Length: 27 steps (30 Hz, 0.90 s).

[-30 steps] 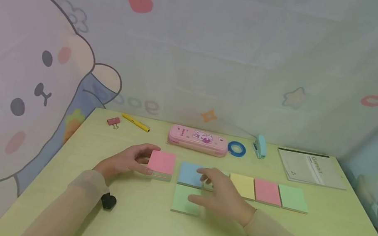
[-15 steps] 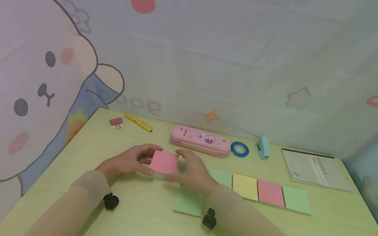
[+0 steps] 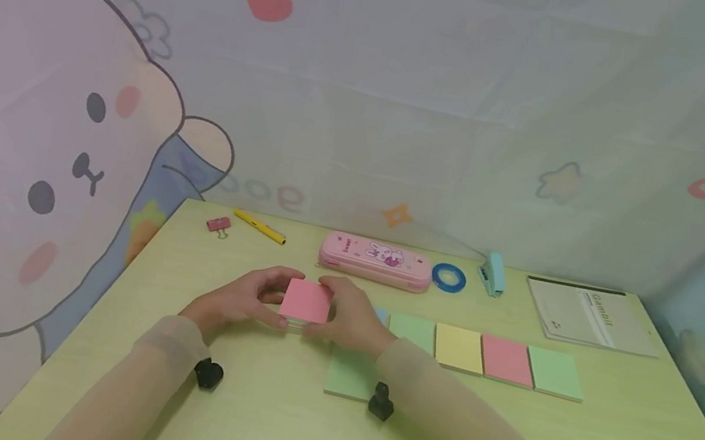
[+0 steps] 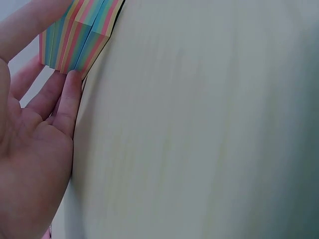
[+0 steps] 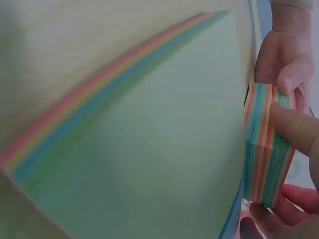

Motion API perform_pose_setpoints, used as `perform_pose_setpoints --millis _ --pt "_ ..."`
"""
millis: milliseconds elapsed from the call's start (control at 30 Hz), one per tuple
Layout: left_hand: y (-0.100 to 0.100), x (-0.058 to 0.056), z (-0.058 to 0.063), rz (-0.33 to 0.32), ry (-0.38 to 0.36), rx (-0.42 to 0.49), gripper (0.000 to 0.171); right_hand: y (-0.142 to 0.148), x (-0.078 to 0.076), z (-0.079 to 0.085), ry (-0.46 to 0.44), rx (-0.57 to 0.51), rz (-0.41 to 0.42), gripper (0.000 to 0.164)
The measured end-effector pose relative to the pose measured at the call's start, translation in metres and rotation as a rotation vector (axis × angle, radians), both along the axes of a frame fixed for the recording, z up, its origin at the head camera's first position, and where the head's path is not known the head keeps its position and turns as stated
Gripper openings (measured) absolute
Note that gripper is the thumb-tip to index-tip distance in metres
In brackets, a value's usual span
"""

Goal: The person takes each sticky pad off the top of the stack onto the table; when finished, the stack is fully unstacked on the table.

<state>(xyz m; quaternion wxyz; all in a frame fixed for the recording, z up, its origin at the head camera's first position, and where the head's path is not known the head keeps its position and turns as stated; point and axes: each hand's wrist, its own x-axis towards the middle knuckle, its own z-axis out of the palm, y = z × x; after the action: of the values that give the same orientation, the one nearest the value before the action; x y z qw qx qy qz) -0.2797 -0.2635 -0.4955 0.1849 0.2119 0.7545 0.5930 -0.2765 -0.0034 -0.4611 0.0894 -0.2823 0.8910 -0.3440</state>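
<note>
A stack of sticky note pads with a pink top stands left of the middle of the table, its sides striped in several colours. My left hand grips its left side, thumb at the near corner and fingers behind. From the right, my right hand holds the same stack, thumb in front and fingers at the far side. In the right wrist view the stacked pads sit between both hands, their layers slightly out of line. A green sticky note pad lies under the right wrist, partly covered. Behind the right hand a blue pad is mostly hidden.
Rightward runs a row of green, yellow, pink and green pads. Along the back lie a binder clip, yellow pen, pink pencil case, blue tape roll, stapler and notebook.
My right hand has moved left from over the blue and green pads to the stack and now grips its right side. The left hand has kept its hold on the stack.
</note>
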Motion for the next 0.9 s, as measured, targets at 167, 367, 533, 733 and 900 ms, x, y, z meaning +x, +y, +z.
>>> perform_pose_setpoints --millis 167,367,533,733,900 --pt "0.0 0.002 0.002 0.007 -0.011 -0.006 0.085 0.001 -0.002 -0.004 0.0 -0.008 0.001 0.091" --pt "0.0 0.001 0.002 0.014 -0.015 -0.001 0.088 0.003 -0.003 -0.004 0.024 -0.037 0.0 0.089" --pt "0.0 -0.001 0.0 0.007 0.012 -0.009 0.089 0.006 -0.003 -0.001 0.065 -0.056 -0.008 0.09" --pt "0.002 -0.001 0.0 0.019 0.022 -0.035 0.088 0.014 -0.005 0.001 0.102 -0.077 -0.005 0.093" --pt "0.001 -0.001 -0.001 0.015 -0.025 -0.015 0.087 0.033 -0.001 0.006 0.126 -0.114 -0.009 0.092"
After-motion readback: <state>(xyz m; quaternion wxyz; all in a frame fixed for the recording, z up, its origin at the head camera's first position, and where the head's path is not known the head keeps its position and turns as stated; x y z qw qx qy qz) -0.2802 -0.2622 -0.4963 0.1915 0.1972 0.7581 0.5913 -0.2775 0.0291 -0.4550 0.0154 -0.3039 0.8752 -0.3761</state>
